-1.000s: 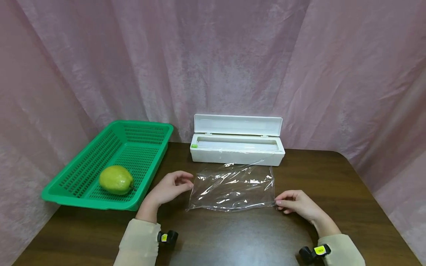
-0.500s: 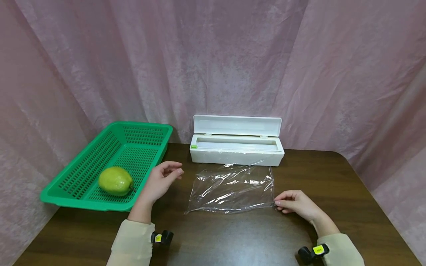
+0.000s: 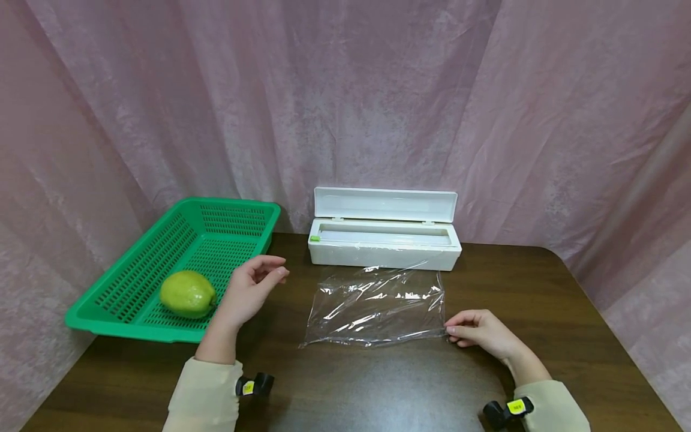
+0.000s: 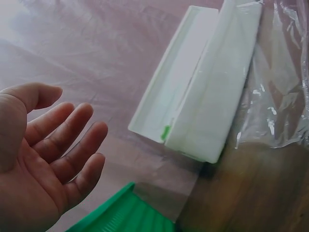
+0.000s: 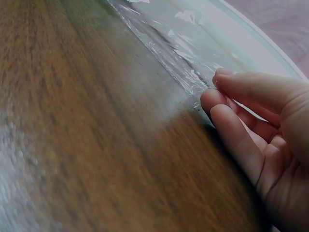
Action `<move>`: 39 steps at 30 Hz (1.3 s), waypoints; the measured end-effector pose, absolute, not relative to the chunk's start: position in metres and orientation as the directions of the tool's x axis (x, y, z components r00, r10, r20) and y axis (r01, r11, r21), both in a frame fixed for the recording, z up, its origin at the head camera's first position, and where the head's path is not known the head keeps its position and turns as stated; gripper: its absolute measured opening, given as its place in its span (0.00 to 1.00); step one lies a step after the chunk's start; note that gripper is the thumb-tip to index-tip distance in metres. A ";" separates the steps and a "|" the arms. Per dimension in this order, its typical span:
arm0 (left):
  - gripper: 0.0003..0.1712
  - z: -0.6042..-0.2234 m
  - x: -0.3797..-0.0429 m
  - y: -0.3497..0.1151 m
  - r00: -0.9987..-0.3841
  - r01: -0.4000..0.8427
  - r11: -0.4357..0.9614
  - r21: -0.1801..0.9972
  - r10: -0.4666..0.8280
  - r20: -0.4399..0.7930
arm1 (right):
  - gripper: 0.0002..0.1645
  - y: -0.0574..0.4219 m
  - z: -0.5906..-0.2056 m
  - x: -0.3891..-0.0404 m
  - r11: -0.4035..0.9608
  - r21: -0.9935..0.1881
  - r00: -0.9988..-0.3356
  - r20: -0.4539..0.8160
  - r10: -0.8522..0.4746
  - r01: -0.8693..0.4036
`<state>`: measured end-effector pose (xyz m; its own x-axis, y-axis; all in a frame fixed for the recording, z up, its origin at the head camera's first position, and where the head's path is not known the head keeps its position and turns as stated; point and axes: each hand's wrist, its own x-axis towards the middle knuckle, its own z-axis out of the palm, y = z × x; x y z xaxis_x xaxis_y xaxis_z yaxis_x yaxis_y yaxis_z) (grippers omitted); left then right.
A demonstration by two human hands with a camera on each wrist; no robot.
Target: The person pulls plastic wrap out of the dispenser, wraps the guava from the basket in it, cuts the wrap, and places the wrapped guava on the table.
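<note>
A sheet of clear plastic wrap [image 3: 378,309] lies on the table, running forward from a white wrap dispenser box [image 3: 385,255] with its lid raised. At the sheet's near right corner, my right hand [image 3: 486,333] pinches the film between thumb and fingers; the right wrist view shows the wrap [image 5: 178,72] meeting those fingertips. My left hand [image 3: 247,294] hovers beside the green basket's right edge, holding nothing. Its fingers are loosely bent in the left wrist view, apart from the dispenser box [image 4: 217,87].
To the left stands a green plastic basket [image 3: 259,207] with a yellow-green fruit [image 3: 188,294] in its near part. A pink curtain [image 3: 345,96] hangs behind the brown wooden table [image 3: 345,390]. A small green piece [image 3: 315,238] sits on the dispenser's left end.
My left hand has moved away from the wrap's left edge, leftward and slightly farther back, toward the basket. My right hand has kept its place at the wrap's corner.
</note>
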<state>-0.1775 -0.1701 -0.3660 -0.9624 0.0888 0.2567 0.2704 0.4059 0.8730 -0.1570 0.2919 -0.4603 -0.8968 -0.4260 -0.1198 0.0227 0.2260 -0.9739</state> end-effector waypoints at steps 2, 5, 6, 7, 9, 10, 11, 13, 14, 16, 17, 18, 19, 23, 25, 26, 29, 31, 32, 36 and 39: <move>0.16 -0.364 -0.177 -0.172 -0.959 0.281 0.414 0.865 0.085 0.271 | 0.22 0.292 -0.460 -0.157 0.223 -0.975 -0.896 -0.116 -0.429 0.020; 0.16 -0.360 -0.176 -0.175 -0.956 0.291 0.421 0.859 0.081 0.283 | 0.22 0.292 -0.460 -0.157 0.211 -0.977 -0.894 -0.109 -0.435 0.016; 0.16 -0.360 -0.176 -0.177 -0.954 0.296 0.419 0.858 0.081 0.290 | 0.22 0.292 -0.460 -0.157 0.208 -0.978 -0.894 -0.107 -0.435 0.015; 0.16 -0.359 -0.176 -0.178 -0.952 0.300 0.419 0.857 0.079 0.295 | 0.22 0.292 -0.461 -0.157 0.205 -0.979 -0.894 -0.104 -0.436 0.014; 0.16 -0.358 -0.175 -0.181 -0.951 0.303 0.423 0.854 0.074 0.301 | 0.21 0.292 -0.461 -0.157 0.199 -0.980 -0.894 -0.101 -0.437 0.014; 0.17 -0.357 -0.174 -0.182 -0.950 0.305 0.426 0.852 0.071 0.304 | 0.21 0.292 -0.461 -0.157 0.197 -0.980 -0.894 -0.100 -0.438 0.013; 0.17 -0.356 -0.174 -0.184 -0.950 0.305 0.423 0.853 0.068 0.306 | 0.22 0.292 -0.461 -0.157 0.196 -0.981 -0.893 -0.099 -0.438 0.012; 0.16 -0.356 -0.173 -0.187 -0.947 0.311 0.421 0.852 0.066 0.313 | 0.22 0.291 -0.461 -0.157 0.195 -0.981 -0.893 -0.099 -0.439 0.013; 0.16 -0.355 -0.172 -0.188 -0.946 0.315 0.421 0.851 0.065 0.318 | 0.22 0.291 -0.460 -0.157 0.196 -0.981 -0.893 -0.100 -0.438 0.014; 0.16 -0.355 -0.172 -0.191 -0.944 0.321 0.415 0.851 0.063 0.325 | 0.22 0.291 -0.460 -0.156 0.197 -0.980 -0.893 -0.105 -0.437 0.018; 0.15 -0.355 -0.172 -0.193 -0.942 0.325 0.414 0.850 0.063 0.329 | 0.22 0.291 -0.460 -0.156 0.198 -0.980 -0.894 -0.107 -0.436 0.021; 0.15 -0.354 -0.172 -0.194 -0.941 0.327 0.417 0.848 0.062 0.332 | 0.22 0.292 -0.460 -0.156 0.199 -0.980 -0.894 -0.110 -0.435 0.023; 0.15 -0.354 -0.171 -0.196 -0.940 0.328 0.423 0.845 0.061 0.335 | 0.22 0.292 -0.460 -0.156 0.200 -0.980 -0.894 -0.111 -0.435 0.025; 0.15 -0.352 -0.170 -0.201 -0.940 0.324 0.458 0.827 0.055 0.338 | 0.21 0.291 -0.459 -0.157 0.202 -0.979 -0.895 -0.116 -0.431 0.030; 0.16 -0.350 -0.169 -0.203 -0.939 0.323 0.479 0.816 0.055 0.339 | 0.22 0.291 -0.459 -0.157 0.206 -0.978 -0.895 -0.119 -0.429 0.032; 0.16 -0.350 -0.168 -0.205 -0.939 0.321 0.490 0.811 0.055 0.339 | 0.22 0.291 -0.459 -0.157 0.208 -0.977 -0.896 -0.122 -0.427 0.033; 0.17 -0.348 -0.167 -0.208 -0.940 0.311 0.531 0.788 0.051 0.336 | 0.22 0.291 -0.458 -0.157 0.217 -0.975 -0.898 -0.130 -0.420 0.039; 0.18 -0.348 -0.167 -0.211 -0.940 0.304 0.567 0.766 0.049 0.337 | 0.22 0.291 -0.458 -0.157 0.223 -0.974 -0.899 -0.136 -0.416 0.044; 0.18 -0.348 -0.167 -0.212 -0.941 0.298 0.585 0.754 0.046 0.335 | 0.22 0.291 -0.458 -0.157 0.225 -0.973 -0.900 -0.139 -0.414 0.047; 0.18 -0.348 -0.167 -0.218 -0.939 0.290 0.651 0.701 0.050 0.341 | 0.22 0.291 -0.459 -0.158 0.229 -0.972 -0.901 -0.145 -0.410 0.052; 0.18 -0.347 -0.167 -0.222 -0.938 0.284 0.692 0.664 0.056 0.343 | 0.22 0.292 -0.459 -0.158 0.229 -0.972 -0.900 -0.145 -0.410 0.052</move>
